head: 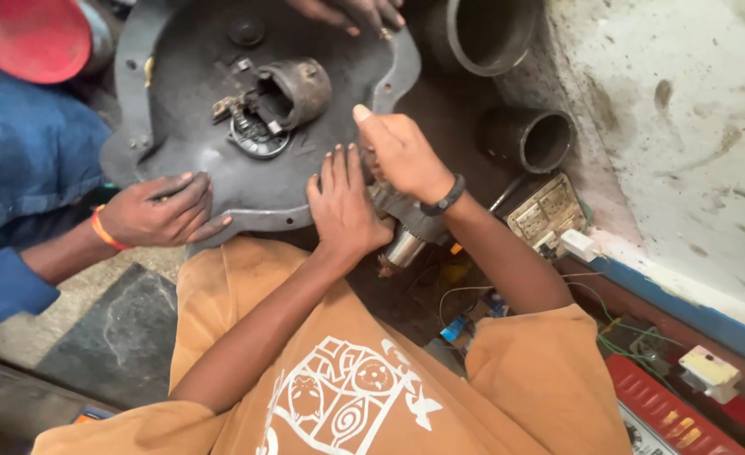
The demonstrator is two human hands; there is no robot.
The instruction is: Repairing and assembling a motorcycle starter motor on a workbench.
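Soft, even daylight, no hard shadows. Brightest on the pale stained concrete wall [684, 109] to my right, nearly washed out. The dark grey round metal cover plate [178, 101] shows a dull sheen. My fingers slightly motion-blurred. Corners stretch and soften; lower-left edge falls dim.

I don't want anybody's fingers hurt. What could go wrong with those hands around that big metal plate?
1. The left hand rests on the edge of the grey metal plate, beside a co-worker's hand. If the plate shifts, fingers might get pinched.
2. The right hand has its grip on a greasy metal shaft part below the plate edge; it could slip.
3. Loose wires lie nearby and might snag.
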